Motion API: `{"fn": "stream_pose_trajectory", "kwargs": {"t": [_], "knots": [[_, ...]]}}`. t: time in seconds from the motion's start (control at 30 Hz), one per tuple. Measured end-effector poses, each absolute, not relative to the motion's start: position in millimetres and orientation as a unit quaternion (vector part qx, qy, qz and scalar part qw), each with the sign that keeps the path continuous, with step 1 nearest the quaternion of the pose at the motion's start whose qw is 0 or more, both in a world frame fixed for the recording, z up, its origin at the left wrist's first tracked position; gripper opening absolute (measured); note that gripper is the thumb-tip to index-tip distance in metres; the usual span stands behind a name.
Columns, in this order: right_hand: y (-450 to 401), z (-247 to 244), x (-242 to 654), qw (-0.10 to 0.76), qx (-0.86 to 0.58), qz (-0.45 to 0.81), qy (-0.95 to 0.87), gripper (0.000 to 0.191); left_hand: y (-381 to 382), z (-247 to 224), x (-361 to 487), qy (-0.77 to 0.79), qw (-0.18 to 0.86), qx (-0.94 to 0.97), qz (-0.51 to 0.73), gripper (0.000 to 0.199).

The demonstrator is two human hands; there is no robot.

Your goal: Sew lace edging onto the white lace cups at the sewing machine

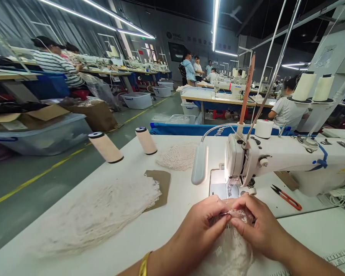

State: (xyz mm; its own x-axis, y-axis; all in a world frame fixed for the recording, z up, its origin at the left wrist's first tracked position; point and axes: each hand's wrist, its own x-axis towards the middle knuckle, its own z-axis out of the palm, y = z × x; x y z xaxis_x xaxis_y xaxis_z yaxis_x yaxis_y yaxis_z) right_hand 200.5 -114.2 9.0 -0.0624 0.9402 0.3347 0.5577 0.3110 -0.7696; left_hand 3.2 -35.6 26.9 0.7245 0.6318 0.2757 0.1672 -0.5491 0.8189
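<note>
Lace piece (238,242): its upper edge is partly covered by both hands, and its lower end is cut off by the bottom of the view; it is held just in front of the sewing machine (266,157).
Left hand (204,219): the lace edge is pinched between thumb and forefinger; the other fingers are curled and partly hidden.
Right hand (257,225): the same edge is gripped by thumb and forefinger, near the left fingertips.
Needle area (231,189): its lower part can hardly be made out, because of the bright light.
Ruler (340,258): it is transparent, and it is cut off by the right border.
Lace pile (103,214): thin, pale, openwork layers with a scalloped edge are spread flat, and a brown card (162,188) is partly covered by them.
Thread cones (105,147): two are seen, peach-coloured, with dark ends.
Snips (287,197): red handles and dark, pointed blades are shown.
Table (74,266): a smooth white top is seen.
Room: a grey-green floor (109,184) is crossed by a yellow line; people are seated at farther machines, under tube lights (215,27).
</note>
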Motion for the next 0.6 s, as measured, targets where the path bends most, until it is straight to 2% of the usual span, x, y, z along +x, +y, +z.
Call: {"fn": "stream_pose_trajectory", "kwargs": {"t": [0.17, 0.23, 0.33, 0.43, 0.6], "knots": [[-112.2, 5.3, 198.9, 0.437, -0.535, 0.218, -0.69, 0.003, -37.6, 26.1, 3.0, 0.23, 0.408, 0.834, 0.291, 0.024], [-111.6, 4.9, 198.7, 0.435, -0.533, 0.22, -0.692, 0.006, -38.7, 26.0, 3.4, 0.238, 0.406, 0.832, 0.293, 0.023], [-112.3, 6.6, 198.5, 0.436, -0.532, 0.24, -0.686, 0.008, -40.4, 29.0, 5.4, 0.269, 0.446, 0.811, 0.269, 0.021], [-114.1, 8.8, 198.7, 0.437, -0.539, 0.245, -0.677, 0.008, -41.1, 33.5, 8.0, 0.289, 0.493, 0.784, 0.243, 0.029], [-112.5, 8.7, 200.1, 0.442, -0.548, 0.243, -0.667, 0.012, -39.1, 33.7, 10.6, 0.327, 0.493, 0.77, 0.24, 0.028]]}}
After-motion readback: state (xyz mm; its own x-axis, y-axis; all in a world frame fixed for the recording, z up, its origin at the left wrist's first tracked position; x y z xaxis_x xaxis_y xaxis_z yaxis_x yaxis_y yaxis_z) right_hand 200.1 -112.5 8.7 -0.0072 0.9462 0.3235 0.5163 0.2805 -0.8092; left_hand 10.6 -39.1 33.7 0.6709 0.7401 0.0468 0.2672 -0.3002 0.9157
